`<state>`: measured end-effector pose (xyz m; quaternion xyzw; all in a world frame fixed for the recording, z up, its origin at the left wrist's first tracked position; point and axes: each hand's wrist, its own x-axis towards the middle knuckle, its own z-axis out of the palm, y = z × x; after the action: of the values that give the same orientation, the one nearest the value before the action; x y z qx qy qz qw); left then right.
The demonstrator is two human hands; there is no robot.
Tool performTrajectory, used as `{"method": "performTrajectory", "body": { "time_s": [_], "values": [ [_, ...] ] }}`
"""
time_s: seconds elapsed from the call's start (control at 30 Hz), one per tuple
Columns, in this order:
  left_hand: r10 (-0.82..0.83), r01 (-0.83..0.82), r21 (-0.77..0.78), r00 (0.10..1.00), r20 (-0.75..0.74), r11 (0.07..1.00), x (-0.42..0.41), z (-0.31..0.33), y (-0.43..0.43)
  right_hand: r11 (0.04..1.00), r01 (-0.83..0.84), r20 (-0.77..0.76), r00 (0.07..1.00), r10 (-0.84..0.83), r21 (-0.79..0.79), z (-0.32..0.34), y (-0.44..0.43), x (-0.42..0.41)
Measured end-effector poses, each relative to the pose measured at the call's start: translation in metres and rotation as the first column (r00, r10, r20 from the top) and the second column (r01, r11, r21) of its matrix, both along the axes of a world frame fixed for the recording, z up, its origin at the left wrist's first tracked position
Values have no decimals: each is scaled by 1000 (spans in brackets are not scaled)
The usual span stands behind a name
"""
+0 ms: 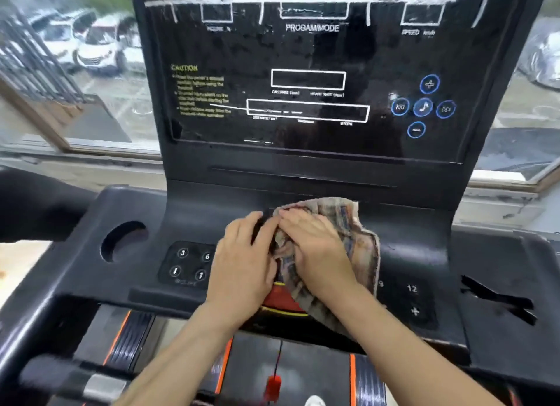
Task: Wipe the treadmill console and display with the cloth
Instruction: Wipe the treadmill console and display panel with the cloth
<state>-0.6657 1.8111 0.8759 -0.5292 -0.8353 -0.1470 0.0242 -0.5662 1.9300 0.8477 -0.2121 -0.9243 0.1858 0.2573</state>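
A black treadmill console (pixel 424 254) fills the view, with its glossy display panel (pixel 312 81) standing upright behind it. The display shows smears and streaks. A crumpled, patterned beige cloth (pixel 351 239) lies on the middle of the console, over the red stop button (pixel 278 299). My right hand (pixel 315 248) rests flat on top of the cloth and presses it down. My left hand (pixel 242 254) lies beside it, fingertips touching the cloth's left edge. Both forearms reach in from the bottom.
An incline keypad (pixel 188 263) sits left of my hands, and a round cup holder (pixel 124 240) further left. Speed keys (pixel 412 299) show at the right. A red safety clip (pixel 272 384) hangs on a cord below. Windows with parked cars (pixel 97 41) lie behind.
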Motion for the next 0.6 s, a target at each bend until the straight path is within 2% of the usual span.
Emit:
{"method": "performTrajectory", "body": {
  "time_s": [0.13,0.23,0.27,0.33,0.4,0.5,0.6],
  "values": [
    [-22,2,173,993,114,985,-15,-3,-14,986,31,-317,945,-83,-164,30,0,-9],
    [-15,-43,266,977,212,963,-22,6,-12,979,189,-445,873,-201,-71,65,18,-17],
    [-14,-52,278,973,229,959,-24,9,-10,975,221,-427,882,-202,-4,71,28,-22],
    [-20,-50,293,973,229,955,-25,12,-7,948,235,-265,948,-175,216,68,43,-25],
    [-40,-21,302,980,195,953,-25,16,2,897,211,-139,976,-170,388,54,52,-10],
    [12,-42,322,995,95,946,-43,25,22,855,251,-132,968,-214,454,52,62,16],
    [133,-158,336,986,97,928,-72,33,32,827,328,-148,944,-293,456,53,61,12]
  ]
}}
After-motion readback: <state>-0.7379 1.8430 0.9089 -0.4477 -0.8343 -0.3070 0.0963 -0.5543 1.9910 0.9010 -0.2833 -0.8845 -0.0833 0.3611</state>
